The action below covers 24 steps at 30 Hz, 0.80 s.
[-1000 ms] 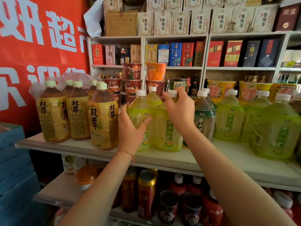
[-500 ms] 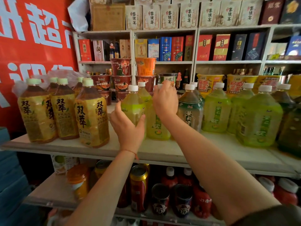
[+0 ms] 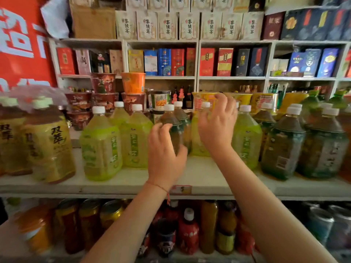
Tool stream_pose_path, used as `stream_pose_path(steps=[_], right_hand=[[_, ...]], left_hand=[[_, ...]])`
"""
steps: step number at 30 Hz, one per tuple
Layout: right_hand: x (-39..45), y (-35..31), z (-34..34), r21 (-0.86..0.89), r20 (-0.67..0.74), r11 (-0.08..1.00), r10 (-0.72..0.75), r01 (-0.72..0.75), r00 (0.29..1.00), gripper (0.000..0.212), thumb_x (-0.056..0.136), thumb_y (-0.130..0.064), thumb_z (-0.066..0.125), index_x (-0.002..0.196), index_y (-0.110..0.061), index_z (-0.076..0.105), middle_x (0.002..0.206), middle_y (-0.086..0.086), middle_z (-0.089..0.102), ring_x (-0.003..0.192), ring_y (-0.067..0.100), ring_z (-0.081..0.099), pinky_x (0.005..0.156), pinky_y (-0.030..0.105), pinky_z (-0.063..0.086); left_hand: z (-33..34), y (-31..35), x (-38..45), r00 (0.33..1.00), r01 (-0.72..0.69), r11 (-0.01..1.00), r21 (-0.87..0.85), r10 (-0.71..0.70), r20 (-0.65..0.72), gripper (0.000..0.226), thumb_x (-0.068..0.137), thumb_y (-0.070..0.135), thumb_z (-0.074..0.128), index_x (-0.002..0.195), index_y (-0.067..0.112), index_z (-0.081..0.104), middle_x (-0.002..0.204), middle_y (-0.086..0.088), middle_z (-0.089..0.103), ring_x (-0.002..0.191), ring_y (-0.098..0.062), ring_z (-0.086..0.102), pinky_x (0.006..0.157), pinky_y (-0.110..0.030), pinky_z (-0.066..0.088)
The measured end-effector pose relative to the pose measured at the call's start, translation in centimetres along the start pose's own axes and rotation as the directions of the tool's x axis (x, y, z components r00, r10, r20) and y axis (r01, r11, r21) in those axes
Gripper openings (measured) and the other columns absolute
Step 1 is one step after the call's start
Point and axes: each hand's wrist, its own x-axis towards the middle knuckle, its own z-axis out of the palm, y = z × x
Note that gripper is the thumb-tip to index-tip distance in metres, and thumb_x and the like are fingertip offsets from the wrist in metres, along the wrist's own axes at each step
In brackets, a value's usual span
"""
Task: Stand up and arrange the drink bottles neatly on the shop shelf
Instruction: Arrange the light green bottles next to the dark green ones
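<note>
Drink bottles stand in rows on the white shelf board (image 3: 209, 179). My left hand (image 3: 164, 158) curls round a dark tea bottle (image 3: 175, 128) at the middle, thumb on its right side. My right hand (image 3: 218, 128) hovers with fingers spread in front of a pale green bottle (image 3: 195, 143), whose white cap shows beside the fingers. Two more pale green bottles (image 3: 100, 147) stand upright to the left, and yellow-labelled bottles (image 3: 51, 147) are at the far left. To the right stand another pale green bottle (image 3: 247, 141) and big dark bottles (image 3: 283, 149).
Noodle cups (image 3: 133, 85) are stacked behind the bottles. Boxed goods (image 3: 165, 61) fill the white wall shelves above. The lower shelf holds cans and small red bottles (image 3: 188, 230). A red banner (image 3: 22, 44) hangs at the left. A price tag (image 3: 181, 189) sits on the shelf edge.
Both hands have let go of the two pale green bottles and moved right. The left hand now holds the dark tea bottle; the right has opened at the green bottle beside it.
</note>
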Motion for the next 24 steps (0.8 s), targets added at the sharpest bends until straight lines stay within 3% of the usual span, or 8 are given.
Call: stream_pose_path(steps=[3, 5, 9, 12, 18, 22, 24], right_hand=[[1.8, 4.7, -2.7, -0.156, 0.081, 0.964, 0.230, -0.215, 0.970, 0.058, 0.087, -0.010, 0.054, 0.141, 0.004, 0.038, 0.143, 0.027, 0.041, 0.135, 0.042, 0.036, 0.115, 0.052, 0.030], [2.5, 7.0, -3.8, -0.185, 0.156, 0.940, 0.315, -0.286, 0.936, 0.061, 0.094, -0.020, 0.053, 0.146, 0.002, 0.031, 0.146, 0.024, 0.041, 0.137, 0.039, 0.037, 0.116, 0.050, 0.029], [4.0, 9.4, -4.0, -0.230, 0.350, 0.902, 0.427, -0.365, 0.834, 0.046, 0.100, -0.044, 0.045, 0.122, -0.005, 0.053, 0.119, 0.014, 0.061, 0.112, 0.035, 0.056, 0.096, 0.050, 0.047], [5.0, 10.3, -4.1, -0.165, 0.399, 0.918, 0.396, -0.360, 0.827, 0.045, 0.099, -0.052, 0.048, 0.104, -0.009, 0.060, 0.098, 0.007, 0.065, 0.091, 0.026, 0.062, 0.080, 0.046, 0.055], [4.4, 10.1, -4.8, 0.101, 0.409, 0.930, 0.284, -0.353, 0.867, 0.034, 0.088, -0.054, 0.065, 0.085, -0.021, 0.070, 0.071, -0.001, 0.068, 0.065, 0.018, 0.063, 0.059, 0.041, 0.054], [4.3, 9.7, -5.3, 0.201, 0.415, 0.899, 0.282, -0.389, 0.865, 0.051, 0.085, -0.056, 0.069, 0.072, -0.007, 0.065, 0.067, 0.012, 0.067, 0.054, 0.018, 0.050, 0.053, 0.036, 0.043], [4.5, 9.1, -5.8, 0.230, 0.446, 0.892, 0.259, -0.389, 0.857, 0.052, 0.085, -0.054, 0.070, 0.067, -0.006, 0.062, 0.062, 0.011, 0.063, 0.054, 0.014, 0.047, 0.054, 0.034, 0.041]], left_hand=[[3.0, 2.1, 0.0, 1.000, -0.018, 0.998, 0.054, 0.019, -0.021, 0.056, 0.083, 0.022, 0.064, 0.135, 0.006, 0.050, 0.144, -0.019, 0.044, 0.136, -0.035, 0.040, 0.113, -0.049, 0.038], [4.4, 3.1, 0.5, 0.998, 0.030, 0.996, 0.087, -0.025, -0.057, 0.067, 0.081, 0.017, 0.071, 0.142, 0.005, 0.045, 0.149, -0.024, 0.039, 0.141, -0.039, 0.036, 0.115, -0.050, 0.034], [5.1, 2.0, 2.7, 0.971, 0.236, 0.962, 0.137, -0.227, -0.078, 0.097, 0.080, 0.030, 0.078, 0.156, 0.009, 0.021, 0.157, -0.021, 0.032, 0.146, -0.038, 0.030, 0.118, -0.055, 0.031], [4.7, 1.0, 4.4, 0.946, 0.323, 0.920, 0.223, -0.321, -0.047, 0.101, 0.077, 0.040, 0.080, 0.156, 0.014, 0.022, 0.155, -0.014, 0.037, 0.142, -0.035, 0.034, 0.117, -0.053, 0.032], [4.1, 1.5, 5.7, 0.941, 0.306, 0.836, 0.455, -0.337, -0.014, 0.097, 0.073, 0.055, 0.080, 0.146, 0.013, 0.032, 0.141, -0.018, 0.040, 0.124, -0.037, 0.041, 0.096, -0.042, 0.043], [4.4, 1.9, 5.9, 0.932, 0.290, 0.814, 0.504, -0.360, 0.045, 0.104, 0.072, 0.064, 0.077, 0.149, 0.017, 0.025, 0.134, -0.018, 0.046, 0.109, -0.038, 0.057, 0.075, -0.039, 0.052], [4.4, 1.9, 5.9, 0.928, 0.288, 0.825, 0.487, -0.366, 0.071, 0.104, 0.071, 0.066, 0.076, 0.149, 0.020, 0.024, 0.133, -0.016, 0.047, 0.107, -0.036, 0.059, 0.070, -0.037, 0.052]])
